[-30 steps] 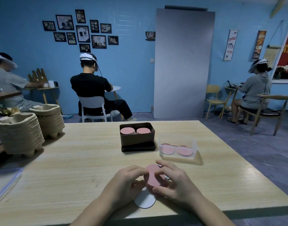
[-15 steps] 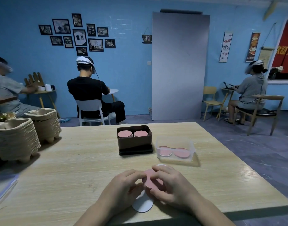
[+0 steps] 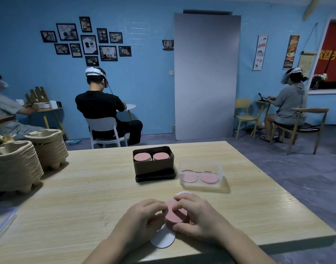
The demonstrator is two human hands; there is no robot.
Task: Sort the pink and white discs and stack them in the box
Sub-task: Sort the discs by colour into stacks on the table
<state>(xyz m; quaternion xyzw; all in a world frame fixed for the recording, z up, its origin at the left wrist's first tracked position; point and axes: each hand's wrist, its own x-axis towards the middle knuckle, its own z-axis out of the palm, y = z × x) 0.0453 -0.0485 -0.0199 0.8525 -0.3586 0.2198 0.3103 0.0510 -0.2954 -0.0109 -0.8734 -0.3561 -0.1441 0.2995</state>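
My left hand (image 3: pixel 142 216) and my right hand (image 3: pixel 197 214) meet near the table's front edge, both pinching a pink disc (image 3: pixel 174 211) tilted up between the fingertips. A white disc (image 3: pixel 163 239) lies flat on the table under my hands, and the edge of another white disc (image 3: pixel 183 193) shows just behind my right fingers. A dark brown box (image 3: pixel 154 166) at the table's middle holds two stacks topped with pink discs (image 3: pixel 142 157). To its right a clear plastic box (image 3: pixel 201 174) holds two pink-topped discs.
Two stacks of moulded paper trays (image 3: pixel 15 166) stand at the left of the wooden table (image 3: pixel 87 187). A flat pale object lies at the front left corner. Other seated people work at small tables along the blue wall.
The view has shifted slightly. My hands stay together on the pink disc, with the fingers shifting a little around it. The boxes have not moved.
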